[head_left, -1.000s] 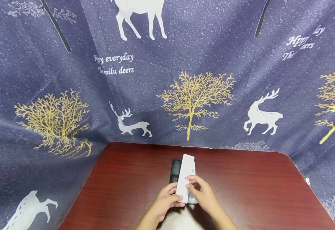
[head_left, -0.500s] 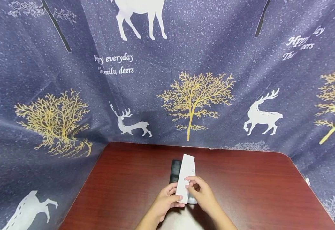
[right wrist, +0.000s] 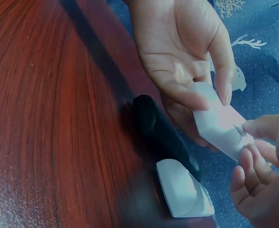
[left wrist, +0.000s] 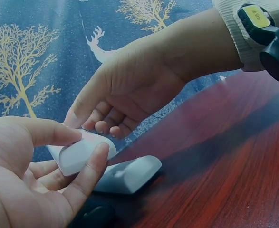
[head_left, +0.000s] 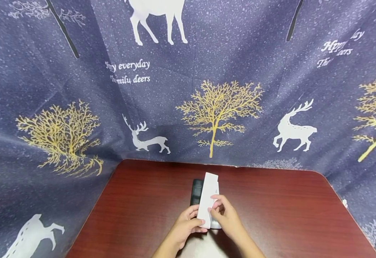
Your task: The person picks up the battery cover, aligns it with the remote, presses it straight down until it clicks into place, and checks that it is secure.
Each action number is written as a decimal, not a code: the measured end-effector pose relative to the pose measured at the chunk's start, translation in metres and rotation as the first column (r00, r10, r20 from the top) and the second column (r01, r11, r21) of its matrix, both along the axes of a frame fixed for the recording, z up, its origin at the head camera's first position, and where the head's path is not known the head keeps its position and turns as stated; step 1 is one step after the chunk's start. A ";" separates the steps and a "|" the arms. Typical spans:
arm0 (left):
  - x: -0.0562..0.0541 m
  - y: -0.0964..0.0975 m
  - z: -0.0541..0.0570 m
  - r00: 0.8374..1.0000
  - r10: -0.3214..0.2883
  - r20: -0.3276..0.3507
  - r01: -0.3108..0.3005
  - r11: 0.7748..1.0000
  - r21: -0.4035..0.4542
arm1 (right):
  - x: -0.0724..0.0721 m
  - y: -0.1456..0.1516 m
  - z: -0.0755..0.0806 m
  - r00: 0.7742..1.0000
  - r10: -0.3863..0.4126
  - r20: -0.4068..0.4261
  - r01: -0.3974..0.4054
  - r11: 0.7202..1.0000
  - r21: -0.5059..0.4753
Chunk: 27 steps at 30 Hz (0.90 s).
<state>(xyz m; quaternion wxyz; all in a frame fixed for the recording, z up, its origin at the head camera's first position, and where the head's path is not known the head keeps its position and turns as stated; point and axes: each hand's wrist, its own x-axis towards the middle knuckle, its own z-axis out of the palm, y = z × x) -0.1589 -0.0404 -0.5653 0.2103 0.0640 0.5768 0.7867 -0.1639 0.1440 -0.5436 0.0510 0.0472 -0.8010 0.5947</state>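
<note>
My left hand (head_left: 188, 224) grips the near end of a long white remote control (head_left: 208, 190), thumb on top and fingers along its side. Its plain, buttonless face is up. Over the middle of that face, the curled right hand (head_left: 224, 216) has its thumb and index fingertips at the remote. In the right wrist view, the thumb presses beside a small dark notch on the white remote (right wrist: 220, 126). Beneath are a black remote control (head_left: 196, 191) and a second white handset (head_left: 215, 225), mostly hidden by the held one and the right hand.
The reddish-brown wooden table (head_left: 142, 200) has rounded far corners. A blue patterned cloth (head_left: 162, 96) with deer and trees hangs right behind its back edge. In the right wrist view, the black remote (right wrist: 163, 133) and white handset (right wrist: 182, 190) lie close together.
The right index finger has shifted slightly away from me and to the right on the remote's face. My left hand and the remotes look nearly unchanged.
</note>
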 end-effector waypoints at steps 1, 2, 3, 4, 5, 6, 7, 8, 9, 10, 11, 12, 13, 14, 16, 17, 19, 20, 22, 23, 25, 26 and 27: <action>0.000 0.000 0.000 1.000 0.001 0.001 -0.001 1.000 0.000 | 0.000 0.000 -0.001 1.000 -0.014 -0.001 0.014 1.000 -0.009; 0.000 0.000 -0.001 1.000 0.002 0.003 -0.002 1.000 0.002 | -0.001 -0.001 -0.002 1.000 -0.030 -0.003 0.030 0.999 -0.019; 0.000 0.000 -0.001 1.000 0.003 0.005 -0.003 1.000 0.003 | -0.001 0.000 -0.002 0.999 -0.043 -0.003 0.043 0.999 -0.028; 0.000 0.001 -0.001 1.000 0.004 0.007 -0.004 1.000 0.005 | -0.001 0.000 -0.003 0.998 -0.057 -0.008 0.057 0.998 -0.034; 0.000 0.001 -0.001 1.000 0.006 0.009 -0.006 1.000 0.006 | -0.002 -0.001 -0.003 0.997 -0.071 -0.008 0.070 0.997 -0.033; 0.000 0.001 -0.001 1.000 0.006 0.010 -0.006 1.000 0.008 | -0.002 0.000 -0.003 0.997 -0.081 -0.004 0.081 0.996 -0.030; 0.000 0.001 -0.001 1.000 0.005 0.009 -0.005 1.000 0.008 | -0.002 0.000 -0.003 0.996 -0.086 0.003 0.086 0.996 -0.022; 0.000 0.001 -0.001 1.000 0.006 0.009 -0.006 1.000 0.009 | -0.002 0.000 -0.003 0.996 -0.088 0.015 0.088 0.996 -0.015; 0.000 0.001 -0.001 1.000 0.005 0.008 -0.005 1.000 0.009 | -0.002 0.000 -0.002 0.996 -0.084 0.031 0.084 0.996 -0.007; 0.000 0.001 -0.001 1.000 0.004 0.006 -0.004 1.000 0.009 | -0.002 0.001 -0.002 0.996 -0.078 0.052 0.078 0.997 -0.001; 0.000 0.001 -0.001 1.000 0.003 0.004 -0.003 1.000 0.007 | -0.002 0.001 -0.002 0.995 -0.070 0.073 0.070 0.998 0.001; 0.000 0.001 -0.001 1.000 0.000 0.002 0.000 1.000 0.005 | -0.002 0.001 -0.001 0.994 -0.059 0.094 0.060 0.998 0.000; 0.000 0.001 -0.001 1.000 -0.001 -0.001 0.001 1.000 0.004 | -0.002 0.001 -0.001 0.992 -0.049 0.114 0.050 0.999 -0.006; 0.000 0.001 0.000 1.000 -0.003 -0.002 0.003 1.000 0.003 | -0.002 0.001 -0.001 0.991 -0.040 0.131 0.042 0.999 -0.010; 0.000 0.001 0.000 1.000 -0.005 -0.005 0.005 1.000 0.000 | -0.002 0.000 0.000 0.987 -0.029 0.156 0.033 0.999 -0.024; 0.000 0.001 0.000 1.000 -0.005 -0.006 0.005 1.000 -0.001 | -0.002 0.000 0.000 0.986 -0.025 0.163 0.031 0.999 -0.032; 0.000 0.000 0.000 1.000 -0.005 -0.005 0.005 1.000 0.000 | -0.001 0.000 0.001 0.984 -0.020 0.175 0.029 0.999 -0.044; 0.000 0.000 0.000 1.000 -0.004 -0.004 0.004 1.000 0.001 | -0.001 0.000 0.001 0.984 -0.018 0.179 0.027 0.998 -0.052; 0.000 0.000 0.001 1.000 -0.004 -0.001 0.004 1.000 0.003 | -0.001 -0.001 0.002 0.983 -0.012 0.185 0.025 0.997 -0.068; 0.000 0.001 0.001 1.000 -0.004 0.000 0.004 1.000 0.004 | -0.001 -0.001 0.002 0.982 -0.010 0.187 0.024 0.997 -0.075; 0.000 0.001 0.002 1.000 -0.005 0.002 0.005 1.000 0.007 | -0.001 -0.001 0.002 0.982 -0.005 0.190 0.023 0.996 -0.090; 0.000 0.001 0.002 1.000 -0.005 0.002 0.005 1.000 0.007 | -0.001 -0.001 0.002 0.982 -0.004 0.190 0.022 0.995 -0.093; 0.000 0.001 0.002 1.000 -0.006 0.002 0.006 1.000 0.006 | -0.001 -0.001 0.002 0.982 -0.003 0.190 0.022 0.995 -0.094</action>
